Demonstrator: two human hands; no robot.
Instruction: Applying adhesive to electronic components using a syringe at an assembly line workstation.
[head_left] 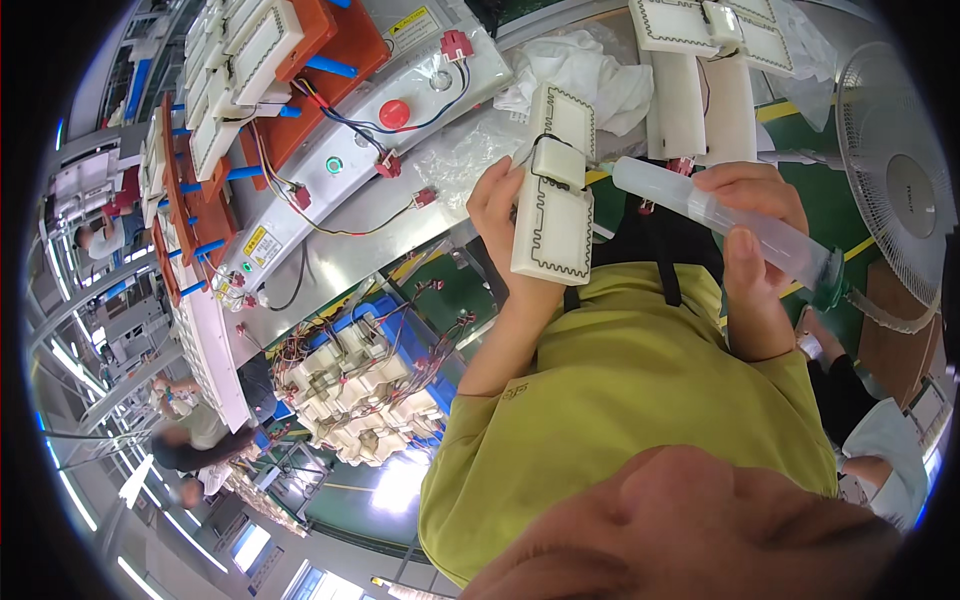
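Note:
My left hand (497,212) is closed around the edge of a long white plastic housing (552,235), keeping it tilted upright in front of me. Two flat panels edged with a dark wavy line make up its face, with a small raised block between them and a black wire looped round. In my right hand (752,225) is a large translucent dispensing syringe (725,215), gripped around its barrel. Its narrow tip points at the middle block of the housing; whether the two touch I cannot tell. A green cap and a clear hose (890,315) are at the syringe's rear end.
A metal bench carries a control box with a red button (394,114) and wired connectors (388,163). Orange racks (345,50) with similar housings stand at left. More housings (685,25) and crumpled plastic (580,75) lie ahead. A fan (905,190) stands right; a blue crate (425,350) holds several parts.

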